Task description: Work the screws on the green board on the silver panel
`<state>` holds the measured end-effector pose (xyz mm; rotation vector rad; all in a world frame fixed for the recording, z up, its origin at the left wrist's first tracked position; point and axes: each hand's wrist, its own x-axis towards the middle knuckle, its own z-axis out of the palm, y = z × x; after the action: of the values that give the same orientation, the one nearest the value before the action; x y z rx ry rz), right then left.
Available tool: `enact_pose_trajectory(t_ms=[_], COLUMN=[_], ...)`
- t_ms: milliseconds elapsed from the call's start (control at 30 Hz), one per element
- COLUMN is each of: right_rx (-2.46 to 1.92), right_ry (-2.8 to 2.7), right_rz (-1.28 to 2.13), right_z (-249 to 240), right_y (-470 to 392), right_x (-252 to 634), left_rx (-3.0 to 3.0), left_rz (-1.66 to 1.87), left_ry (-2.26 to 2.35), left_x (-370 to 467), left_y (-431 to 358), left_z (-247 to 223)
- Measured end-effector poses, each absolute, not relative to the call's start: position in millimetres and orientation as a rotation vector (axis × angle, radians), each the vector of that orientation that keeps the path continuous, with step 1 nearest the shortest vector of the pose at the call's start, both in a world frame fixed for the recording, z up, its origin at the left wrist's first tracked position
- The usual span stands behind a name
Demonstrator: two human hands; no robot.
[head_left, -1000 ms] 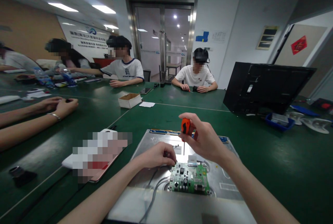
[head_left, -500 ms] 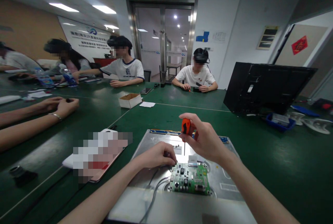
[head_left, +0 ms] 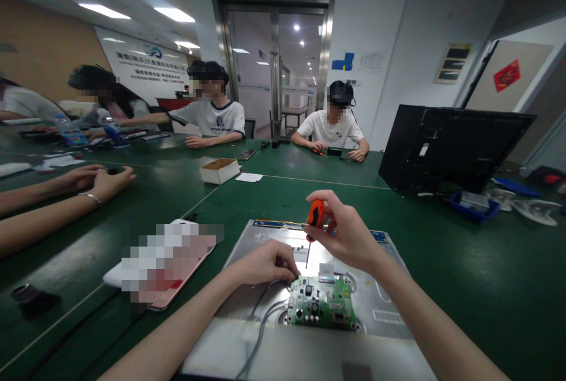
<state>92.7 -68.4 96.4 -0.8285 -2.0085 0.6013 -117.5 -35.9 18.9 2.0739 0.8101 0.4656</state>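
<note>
The person's right hand (head_left: 340, 225) is gripping an orange-and-black screwdriver (head_left: 316, 214) by its handle, thumb and fingers closing around it. The shaft is pointing down below the grip, leaning slightly, and its tip is ending near the far edge of a green circuit board (head_left: 322, 304); whether it is touching anything, one cannot tell. The board is lying on a metal panel (head_left: 374, 298), midway between its left and right edges and below the right hand. The left hand (head_left: 267, 263) is curling its fingers in at the board's far left corner; whether they are pinching something, one cannot tell. A grey cable (head_left: 263, 328) is running from the board's left edge to the panel's near edge. The panel is resting on a green table (head_left: 464, 286).

A white label (head_left: 389, 316) is sitting toward the panel's right edge, its print being too small to read. Beyond the table, a wall sign (head_left: 145, 62) is showing Chinese characters, and a red diamond (head_left: 507, 75) is bearing a single character.
</note>
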Motion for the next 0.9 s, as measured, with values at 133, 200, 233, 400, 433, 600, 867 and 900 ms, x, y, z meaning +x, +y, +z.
enact_pose_trajectory(t_ms=[133,200,233,400,433,600,867,900], right_rx=[-0.835,-0.846,-0.851,-0.868,-0.868,-0.865,-0.877,-0.88], right_ry=[-2.02,-2.029,-2.036,-2.046,-2.045,-2.057,-2.118,-2.127], right_rz=[0.573,0.548,0.533,0.473,0.468,0.474,0.499,0.501], right_z=[97.7,99.0,99.7,101.4,101.5,101.1,93.2,92.4], right_y=[-69.0,-69.4,-69.5,-68.6,-68.4,-69.0,-71.2,-71.1], right_x=[94.3,95.0,95.3,96.2,96.2,95.5,87.8,86.8], left_rx=[2.044,2.029,2.024,2.037,2.037,2.021,2.03,2.031], left_rz=[0.467,0.462,0.46,0.453,0.452,0.456,0.418,0.418], left_ry=[0.829,0.835,0.836,0.839,0.84,0.87,0.866,0.864], left_x=[-116.9,-116.7,-116.6,-117.4,-117.5,-117.3,-118.3,-118.4], left_y=[-36.3,-36.7,-37.0,-36.8,-36.6,-35.5,-35.8,-36.1], left_z=[18.4,18.1,18.0,17.0,16.6,14.9,16.9,17.2])
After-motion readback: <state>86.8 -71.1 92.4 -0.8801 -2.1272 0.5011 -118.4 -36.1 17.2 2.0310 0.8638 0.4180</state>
